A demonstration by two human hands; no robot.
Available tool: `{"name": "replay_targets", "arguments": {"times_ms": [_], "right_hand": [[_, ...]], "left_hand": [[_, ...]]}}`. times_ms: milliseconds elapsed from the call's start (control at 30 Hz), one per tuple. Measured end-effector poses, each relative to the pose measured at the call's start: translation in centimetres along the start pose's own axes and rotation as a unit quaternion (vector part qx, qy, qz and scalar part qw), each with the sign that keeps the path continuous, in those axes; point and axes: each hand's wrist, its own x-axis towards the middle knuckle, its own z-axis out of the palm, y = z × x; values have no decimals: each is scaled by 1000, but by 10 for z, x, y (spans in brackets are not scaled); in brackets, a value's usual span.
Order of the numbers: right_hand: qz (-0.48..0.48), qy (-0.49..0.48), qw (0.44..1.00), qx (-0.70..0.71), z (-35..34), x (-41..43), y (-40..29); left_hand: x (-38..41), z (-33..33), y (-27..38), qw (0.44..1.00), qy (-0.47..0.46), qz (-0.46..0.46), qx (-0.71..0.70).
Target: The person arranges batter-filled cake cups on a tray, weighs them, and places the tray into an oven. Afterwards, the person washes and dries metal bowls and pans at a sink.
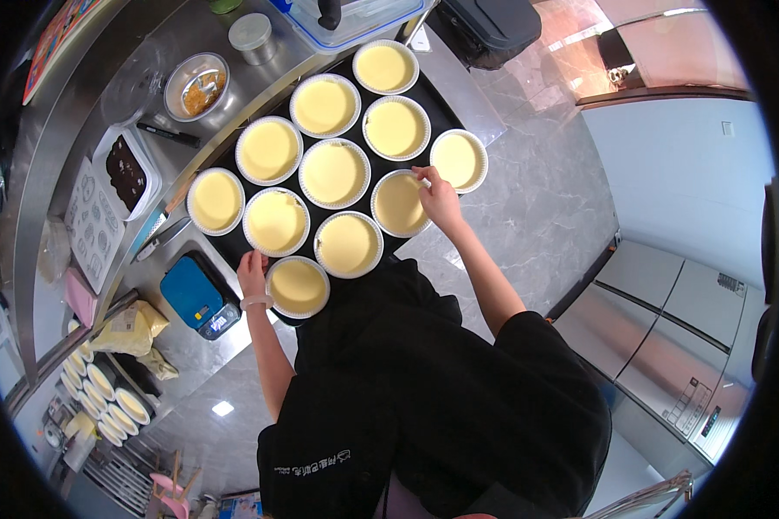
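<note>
Several round white fluted cups of pale yellow filling stand on a black tray [438, 100] before me. My right hand [438, 198] is over the rim of a right-hand cup [396, 204], fingertips at its upper right edge. Just beyond that hand stands another filled cup [457, 161]. At the tray's lower left, my left hand [253, 272] has curled fingers beside the rims of a cup [276, 222] and the nearest cup [297, 289]. Whether its fingers grip the tray edge or a rim is hidden. A pale bangle [257, 301] circles my left wrist.
A blue-topped digital scale [191, 295] sits on the steel counter left of the tray. Behind are a knife [159, 217], a white tub with dark contents [126, 172], a metal bowl [198, 87] and a lidded plastic box [357, 23]. More filled cups [107, 402] stand lower left.
</note>
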Motion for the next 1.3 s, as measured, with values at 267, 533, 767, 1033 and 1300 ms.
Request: {"name": "replay_targets", "arguments": {"times_ms": [267, 533, 767, 1033, 1300], "right_hand": [[33, 198, 980, -1, -33, 1, 18], [78, 292, 953, -9, -58, 17, 112], [107, 204, 973, 30, -61, 24, 120], [26, 187, 963, -192, -97, 69, 112], [22, -113, 992, -46, -68, 207, 139]], "left_hand": [[-26, -16, 2, 998, 44, 45, 8], [-56, -47, -39, 980, 180, 86, 17], [-57, -51, -75, 979, 147, 107, 88], [-29, -28, -46, 966, 185, 77, 164], [7, -24, -11, 941, 250, 39, 222]]}}
